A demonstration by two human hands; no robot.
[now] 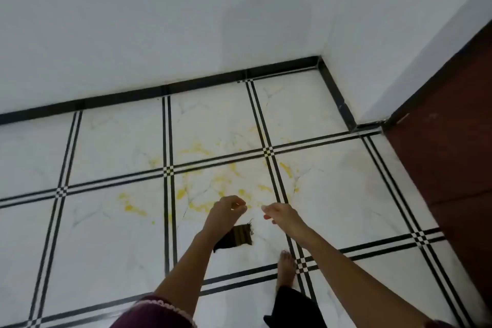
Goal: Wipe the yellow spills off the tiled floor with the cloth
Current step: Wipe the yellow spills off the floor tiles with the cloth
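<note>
Yellow spills are smeared over several white floor tiles around two crossings of black grout lines. More yellow streaks lie further left. A small dark striped cloth with a frayed corner shows just below my left wrist, partly hidden by the forearm; it looks apart from the fingers. My left hand hovers over the near edge of the spills with fingers curled and nothing seen in them. My right hand is beside it, fingers loosely apart and holding nothing.
My bare foot stands on a grout crossing just behind the cloth, with a black garment below it. White walls with black skirting form a corner at the back right. A dark red-brown panel runs along the right.
</note>
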